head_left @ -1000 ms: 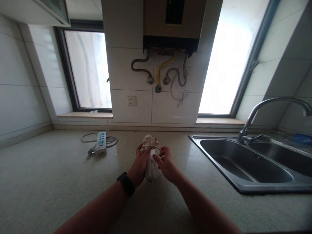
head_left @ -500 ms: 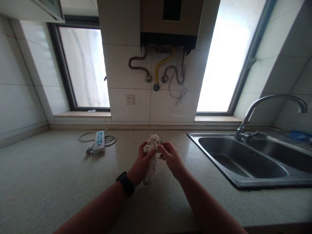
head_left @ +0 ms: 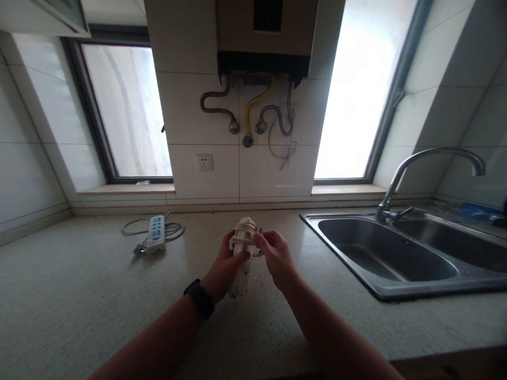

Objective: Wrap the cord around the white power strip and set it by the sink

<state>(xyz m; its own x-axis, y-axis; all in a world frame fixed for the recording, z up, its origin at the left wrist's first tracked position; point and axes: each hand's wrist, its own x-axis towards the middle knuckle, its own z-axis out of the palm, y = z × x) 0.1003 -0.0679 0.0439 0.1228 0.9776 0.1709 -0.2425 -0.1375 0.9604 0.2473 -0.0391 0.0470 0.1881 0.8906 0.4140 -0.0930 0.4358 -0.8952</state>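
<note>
Above the middle of the counter, a white power strip (head_left: 241, 277) is tilted, its far end up and its socket face not clearly shown. White cord (head_left: 244, 232) winds in several turns around its upper end. My left hand (head_left: 224, 266) grips the strip from the left, thumb across the near face just below the coils. On the other side, my right hand (head_left: 277, 253) pinches the cord's end close to the coils. What looks like plug prongs (head_left: 260, 230) pokes up beside those fingertips, and a short loop of cord hangs under them.
A second power strip (head_left: 157, 232) with blue-green sockets lies on the counter (head_left: 99, 295) to the left, its grey cord looped around it. At the right is a double steel sink (head_left: 380, 293) with a curved faucet (head_left: 400, 171). A wall socket (head_left: 205, 162) sits behind.
My left thumb has slid down off the coils onto the strip's body. The right fingers remain at the cord, with the plug prongs now showing more. The whole view has shifted slightly.
</note>
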